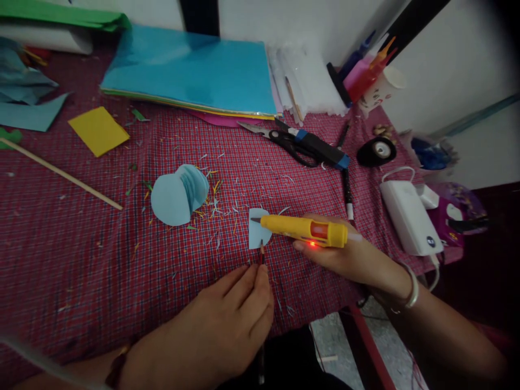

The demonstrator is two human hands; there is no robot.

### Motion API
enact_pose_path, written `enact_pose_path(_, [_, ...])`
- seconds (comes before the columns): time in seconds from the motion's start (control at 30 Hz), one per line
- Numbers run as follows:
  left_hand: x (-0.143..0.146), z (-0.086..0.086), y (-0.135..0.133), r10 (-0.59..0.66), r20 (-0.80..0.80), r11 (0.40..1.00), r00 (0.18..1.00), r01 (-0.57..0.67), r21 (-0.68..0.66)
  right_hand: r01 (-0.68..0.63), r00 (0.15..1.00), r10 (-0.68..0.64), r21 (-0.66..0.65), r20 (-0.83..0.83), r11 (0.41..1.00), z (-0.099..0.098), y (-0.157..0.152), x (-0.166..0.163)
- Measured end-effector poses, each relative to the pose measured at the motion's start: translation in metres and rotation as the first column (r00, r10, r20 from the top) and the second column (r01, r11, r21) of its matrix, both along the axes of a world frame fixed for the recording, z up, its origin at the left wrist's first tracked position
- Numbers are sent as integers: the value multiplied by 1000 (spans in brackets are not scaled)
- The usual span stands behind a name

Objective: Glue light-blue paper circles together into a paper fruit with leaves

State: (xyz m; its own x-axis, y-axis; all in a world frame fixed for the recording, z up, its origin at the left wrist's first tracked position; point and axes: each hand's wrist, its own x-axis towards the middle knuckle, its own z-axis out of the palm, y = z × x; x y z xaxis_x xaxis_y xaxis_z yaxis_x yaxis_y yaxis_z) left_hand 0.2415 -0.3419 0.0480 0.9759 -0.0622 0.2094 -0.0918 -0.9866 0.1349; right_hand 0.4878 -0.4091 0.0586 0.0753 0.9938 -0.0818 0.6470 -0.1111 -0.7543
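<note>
My right hand grips a yellow glue gun with a red light glowing under it. Its nozzle points left over a small light-blue paper piece on the red checked tablecloth. My left hand pinches a thin dark stick whose tip meets the lower edge of that paper piece. A stack of folded light-blue paper circles lies to the left.
Scissors, a black marker, a tape roll, a white power bank and a cup of pens sit at the right. Blue paper sheets, a yellow square and a wooden skewer lie behind and left. Paper scraps litter the cloth.
</note>
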Motion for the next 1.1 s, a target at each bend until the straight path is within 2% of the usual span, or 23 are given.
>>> enact_pose_path(0.2, [0,3,1,4,-3,1000,1000,-4,0,22,1000,-23,-70,-14,997,-2,2,2])
enact_pose_path(0.47, [0,-3,-1,13,14,1000,1000,-13,-7,48,997,-50,-38,-63,998,-8,5,4])
enact_pose_path(0.7, [-1,1,-1,11,-3,1000,1000,-11,7,39,997,-39,-6,-73,999,-8,8,4])
enact_pose_path(1.1, [-1,-1,-1,15,6,1000,1000,-15,-3,26,999,-27,-66,-29,998,-6,-3,4])
